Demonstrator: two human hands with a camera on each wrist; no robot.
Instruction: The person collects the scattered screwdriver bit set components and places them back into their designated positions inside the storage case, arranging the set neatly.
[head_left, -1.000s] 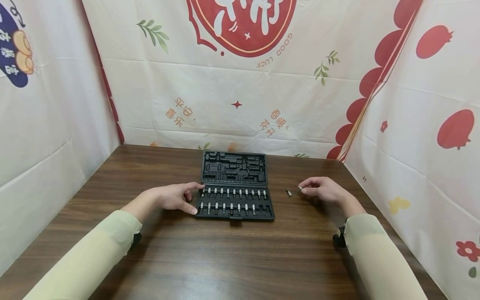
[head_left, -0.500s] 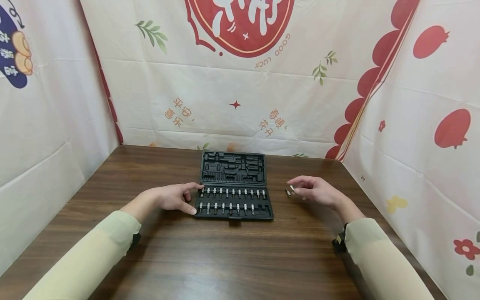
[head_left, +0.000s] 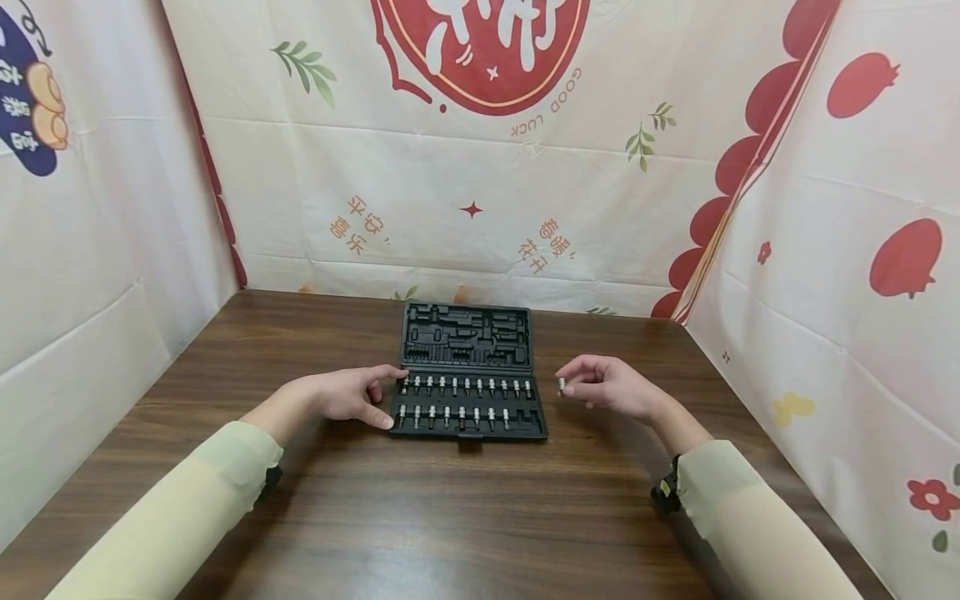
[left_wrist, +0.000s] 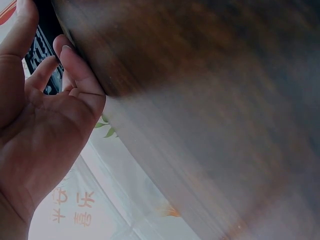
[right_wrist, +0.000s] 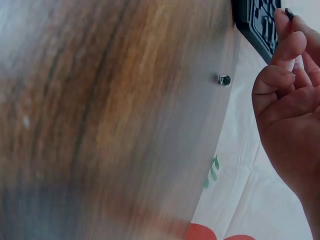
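Observation:
A black bit-socket case [head_left: 472, 402] lies unfolded on the table, its molded lid [head_left: 468, 335] at the far side. Two rows of silver bit sockets fill most of its slots; some slots at the right end of the front row hold none. My left hand [head_left: 348, 396] rests against the case's left edge, index finger at the hinge corner and thumb at the front corner. Just right of the case, my right hand [head_left: 611, 387] pinches a bit socket [head_left: 561, 385] between thumb and fingertips. Another socket [right_wrist: 224, 79] stands on the table in the right wrist view; the head view hides it.
The brown wooden table [head_left: 465, 517] carries the case. Printed cloth [head_left: 465, 167] hangs behind it and along both sides. A dark wrist device [head_left: 665, 492] sits at the right cuff.
My right hand has moved left toward the case with the pinched socket, passing over the loose one on the table. My left hand has stayed in place.

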